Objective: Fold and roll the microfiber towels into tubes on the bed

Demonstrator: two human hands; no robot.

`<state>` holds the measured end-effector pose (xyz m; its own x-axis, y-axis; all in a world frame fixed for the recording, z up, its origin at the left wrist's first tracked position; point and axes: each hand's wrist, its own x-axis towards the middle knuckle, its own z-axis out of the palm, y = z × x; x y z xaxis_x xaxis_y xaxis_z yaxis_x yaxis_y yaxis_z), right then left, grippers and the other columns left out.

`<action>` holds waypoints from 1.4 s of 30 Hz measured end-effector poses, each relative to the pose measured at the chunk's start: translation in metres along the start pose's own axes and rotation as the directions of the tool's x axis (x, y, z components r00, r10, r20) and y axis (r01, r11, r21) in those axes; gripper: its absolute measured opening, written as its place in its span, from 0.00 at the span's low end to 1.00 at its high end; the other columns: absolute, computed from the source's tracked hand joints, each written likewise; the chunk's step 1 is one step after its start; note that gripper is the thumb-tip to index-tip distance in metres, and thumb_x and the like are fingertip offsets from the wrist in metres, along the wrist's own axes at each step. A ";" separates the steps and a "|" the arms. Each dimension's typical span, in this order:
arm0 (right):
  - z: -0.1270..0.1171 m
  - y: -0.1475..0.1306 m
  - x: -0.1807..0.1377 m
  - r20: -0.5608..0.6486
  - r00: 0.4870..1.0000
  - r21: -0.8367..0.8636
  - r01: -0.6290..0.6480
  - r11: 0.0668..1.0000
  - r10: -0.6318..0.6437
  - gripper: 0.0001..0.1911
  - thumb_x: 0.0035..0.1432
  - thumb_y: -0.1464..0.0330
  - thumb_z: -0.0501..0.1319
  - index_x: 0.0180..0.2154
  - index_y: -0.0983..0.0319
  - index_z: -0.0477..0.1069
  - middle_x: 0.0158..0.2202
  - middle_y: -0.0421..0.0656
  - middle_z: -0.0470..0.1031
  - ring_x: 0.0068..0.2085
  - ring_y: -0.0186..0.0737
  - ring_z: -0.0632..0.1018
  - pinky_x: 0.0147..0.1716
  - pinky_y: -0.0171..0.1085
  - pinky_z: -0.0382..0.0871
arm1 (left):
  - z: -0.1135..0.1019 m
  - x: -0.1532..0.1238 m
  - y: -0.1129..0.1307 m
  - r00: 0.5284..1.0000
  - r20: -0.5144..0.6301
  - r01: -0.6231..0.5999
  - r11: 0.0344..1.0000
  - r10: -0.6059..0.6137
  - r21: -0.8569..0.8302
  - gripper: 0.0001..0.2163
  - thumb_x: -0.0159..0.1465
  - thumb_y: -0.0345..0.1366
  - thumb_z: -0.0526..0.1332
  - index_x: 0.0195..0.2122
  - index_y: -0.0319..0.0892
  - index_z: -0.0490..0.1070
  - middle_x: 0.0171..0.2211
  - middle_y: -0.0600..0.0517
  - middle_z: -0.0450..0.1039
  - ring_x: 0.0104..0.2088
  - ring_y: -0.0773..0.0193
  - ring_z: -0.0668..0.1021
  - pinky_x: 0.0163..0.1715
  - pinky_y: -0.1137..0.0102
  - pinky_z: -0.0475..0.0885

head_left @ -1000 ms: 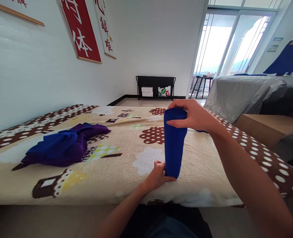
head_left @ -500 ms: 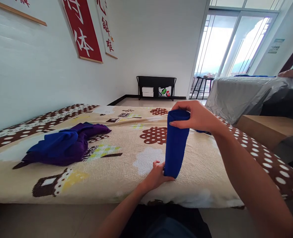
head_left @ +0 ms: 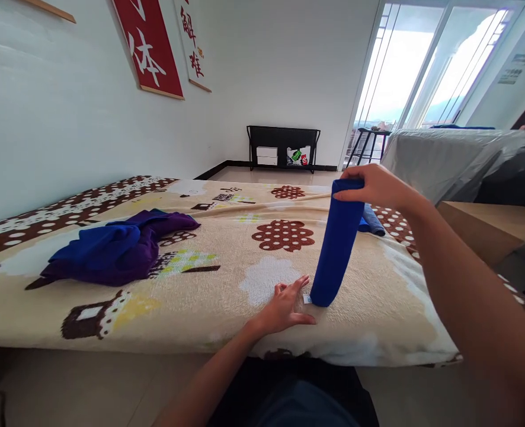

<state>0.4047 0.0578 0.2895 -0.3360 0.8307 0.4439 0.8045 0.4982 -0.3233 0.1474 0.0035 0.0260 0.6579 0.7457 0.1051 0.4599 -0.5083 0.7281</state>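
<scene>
A blue piece of cloth, rolled into a tall bundle (head_left: 338, 249), leans slightly to the right over the bed. My right hand (head_left: 373, 188) grips its top end, thumb in front and fingers behind. At the bottom end a small white tag (head_left: 307, 299) sticks out to the left. My left hand (head_left: 287, 308) is just left of that lower end, fingers spread and apart from the roll. Whether the roll's base rests on the blanket (head_left: 227, 308) I cannot tell for sure. A crumpled purple and blue garment (head_left: 120, 252) lies on the left of the bed.
Behind my right hand lies another blue rolled cloth (head_left: 373, 220). Beyond the bed's right edge stand a cardboard box (head_left: 493, 228) and something under grey plastic sheeting (head_left: 435, 157), with part of another person's hand at the far right. A black rack (head_left: 284, 139) stands against the back wall.
My right hand has shifted the blue roll to the right and tilted it. My left hand has let go of its lower end. The view has tipped slightly downward.
</scene>
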 end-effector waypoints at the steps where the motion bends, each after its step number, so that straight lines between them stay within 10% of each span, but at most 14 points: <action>1: -0.003 0.014 0.008 -0.020 0.999 -0.023 -0.034 0.999 0.033 0.18 0.51 0.53 0.67 0.34 0.61 0.76 0.29 0.40 0.75 0.30 0.37 0.73 0.30 0.37 0.65 | 0.000 0.000 0.000 1.000 0.002 0.003 1.000 -0.003 0.003 0.49 0.52 0.58 0.70 0.70 0.53 0.46 0.68 0.42 0.57 0.66 0.45 0.62 0.63 0.49 0.47; 11: -0.039 0.158 0.077 -0.469 0.862 -0.508 -0.441 0.740 0.191 0.43 0.62 0.41 0.50 0.53 0.77 0.67 0.49 0.63 0.72 0.51 0.50 0.70 0.43 0.46 0.53 | -0.009 -0.003 -0.005 0.998 0.059 0.010 0.998 -0.007 -0.061 0.38 0.61 0.55 0.64 0.69 0.51 0.51 0.67 0.43 0.58 0.67 0.49 0.61 0.65 0.51 0.48; 20: 0.130 0.255 -0.006 -0.380 0.786 -0.522 -0.617 0.589 0.487 0.16 0.64 0.67 0.54 0.51 0.64 0.68 0.45 0.62 0.72 0.40 0.51 0.74 0.35 0.45 0.56 | -0.020 -0.009 0.002 0.996 0.089 0.039 0.992 -0.029 -0.117 0.30 0.63 0.46 0.64 0.65 0.50 0.59 0.64 0.45 0.65 0.64 0.51 0.66 0.65 0.52 0.52; 25: 0.173 0.282 -0.053 -0.354 0.811 -0.500 -0.585 0.639 0.465 0.19 0.61 0.68 0.52 0.53 0.63 0.67 0.47 0.60 0.72 0.42 0.55 0.75 0.38 0.48 0.63 | -0.093 -0.025 -0.039 0.972 -0.212 0.096 0.994 -0.103 -0.045 0.15 0.65 0.46 0.60 0.52 0.51 0.74 0.62 0.48 0.68 0.62 0.52 0.69 0.63 0.54 0.59; 27: 0.170 0.288 -0.063 -0.362 0.833 -0.484 -0.552 0.679 0.419 0.22 0.58 0.67 0.54 0.54 0.61 0.65 0.51 0.61 0.70 0.45 0.60 0.75 0.42 0.52 0.63 | -0.150 -0.038 -0.071 0.837 -0.526 0.179 0.984 -0.152 0.001 0.14 0.64 0.46 0.61 0.48 0.48 0.76 0.58 0.47 0.71 0.59 0.51 0.72 0.61 0.54 0.61; 30: 0.161 0.290 -0.077 -0.391 0.860 -0.439 -0.489 0.754 0.329 0.24 0.55 0.64 0.56 0.54 0.58 0.64 0.55 0.62 0.68 0.49 0.66 0.73 0.43 0.57 0.62 | -0.232 -0.065 -0.115 0.363 -0.922 0.455 0.889 -0.134 0.050 0.15 0.59 0.40 0.66 0.46 0.39 0.74 0.57 0.42 0.70 0.61 0.45 0.67 0.62 0.49 0.55; 32: 0.157 0.286 -0.085 -0.435 0.868 -0.380 -0.417 0.825 0.238 0.22 0.54 0.64 0.56 0.52 0.55 0.65 0.53 0.60 0.69 0.48 0.68 0.72 0.41 0.59 0.61 | -0.267 -0.085 -0.135 0.167 -0.980 0.569 0.822 -0.112 0.003 0.18 0.59 0.37 0.66 0.48 0.36 0.70 0.63 0.38 0.60 0.66 0.38 0.55 0.60 0.41 0.49; 42: 0.139 0.268 -0.092 -0.510 0.817 -0.131 -0.382 0.915 0.269 0.13 0.48 0.58 0.59 0.37 0.52 0.65 0.37 0.52 0.69 0.40 0.65 0.73 0.35 0.59 0.62 | -0.296 -0.125 -0.144 -0.094 -0.970 0.584 0.776 -0.225 -0.237 0.17 0.50 0.38 0.74 0.26 0.38 0.64 0.31 0.53 0.64 0.54 0.41 0.64 0.54 0.43 0.57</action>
<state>0.5830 0.1491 0.0457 0.1915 0.6857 0.7023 0.9283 0.1057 -0.3564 -0.1775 0.1102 0.1085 -0.7439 0.4621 0.4828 0.5999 0.1433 0.7871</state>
